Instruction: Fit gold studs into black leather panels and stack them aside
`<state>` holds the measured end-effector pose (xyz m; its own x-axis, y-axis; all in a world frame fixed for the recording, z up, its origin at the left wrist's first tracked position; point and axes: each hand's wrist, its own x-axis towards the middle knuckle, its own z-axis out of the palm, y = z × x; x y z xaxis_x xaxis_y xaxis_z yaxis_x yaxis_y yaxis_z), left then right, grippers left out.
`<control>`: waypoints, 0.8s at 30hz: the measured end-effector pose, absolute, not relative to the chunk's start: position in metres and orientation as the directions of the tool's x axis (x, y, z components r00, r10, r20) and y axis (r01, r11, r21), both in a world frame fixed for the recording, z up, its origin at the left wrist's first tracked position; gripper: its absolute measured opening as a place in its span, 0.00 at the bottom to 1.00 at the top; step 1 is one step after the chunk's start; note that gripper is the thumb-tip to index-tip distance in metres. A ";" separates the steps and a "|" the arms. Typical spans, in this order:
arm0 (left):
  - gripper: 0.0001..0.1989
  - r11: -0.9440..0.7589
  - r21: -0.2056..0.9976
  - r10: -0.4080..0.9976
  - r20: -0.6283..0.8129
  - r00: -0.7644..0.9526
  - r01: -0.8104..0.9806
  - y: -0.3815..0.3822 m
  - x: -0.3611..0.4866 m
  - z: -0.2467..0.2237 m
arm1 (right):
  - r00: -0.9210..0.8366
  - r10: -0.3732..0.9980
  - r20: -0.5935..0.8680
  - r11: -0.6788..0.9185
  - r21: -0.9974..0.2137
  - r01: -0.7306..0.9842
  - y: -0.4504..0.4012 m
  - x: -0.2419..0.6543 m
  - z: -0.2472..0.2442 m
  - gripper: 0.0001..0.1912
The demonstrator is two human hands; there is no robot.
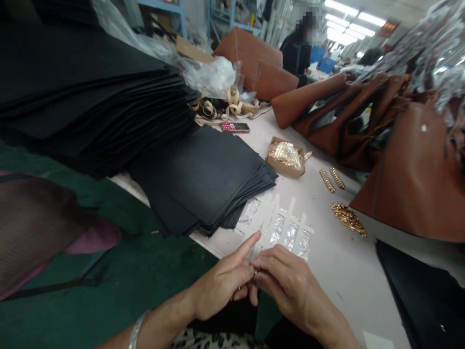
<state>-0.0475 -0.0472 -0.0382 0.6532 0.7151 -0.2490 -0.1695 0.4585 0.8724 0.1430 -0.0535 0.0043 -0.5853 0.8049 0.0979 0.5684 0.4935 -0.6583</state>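
The left hand [225, 278] and right hand [288, 278] meet over the near edge of the desk [327, 264], holding a small gold piece [255, 273] between them. The left grip is closed round it, thumb raised and fingers curled beneath; the right grip is pinched together on it, fingertips touching the left hand. The fingers hide most of the piece, so its full shape cannot be told. A silvery bracelet [136, 331] circles the left wrist.

Just beyond the hands, pale strips [289, 213] lie across clear packets [290, 235] on the desk. To their left is a fanned stack of black sheets [203, 169], with a taller black stack [90, 92] beside it. Farther back sit an open box [296, 170] of gold chain and a red phone [236, 127]. Two short chains [332, 179] lie side by side right of the box, a chain heap [348, 219] nearer. Brown bags [417, 179] line the right side. In the background is a person [297, 53] in dark clothes.
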 end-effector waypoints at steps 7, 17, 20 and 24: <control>0.35 0.343 0.936 0.725 -0.214 0.655 -0.074 -0.048 -0.062 -0.050 | -0.664 0.707 0.242 0.691 -0.432 0.579 -0.050 0.131 -0.025 0.07; 0.27 -0.085 0.943 0.874 -0.085 0.479 0.323 -0.065 -0.103 -0.032 | -0.711 0.595 0.376 0.792 -0.119 0.599 -0.035 0.085 -0.028 0.08; 0.26 -0.118 0.916 0.892 -0.072 0.447 0.384 -0.067 -0.116 -0.029 | -0.712 0.601 0.363 0.791 -0.142 0.596 -0.034 0.072 -0.029 0.07; 0.28 -0.133 0.914 0.885 -0.064 0.461 0.383 -0.067 -0.132 -0.024 | -0.723 0.604 0.336 0.794 -0.182 0.579 -0.033 0.058 -0.034 0.06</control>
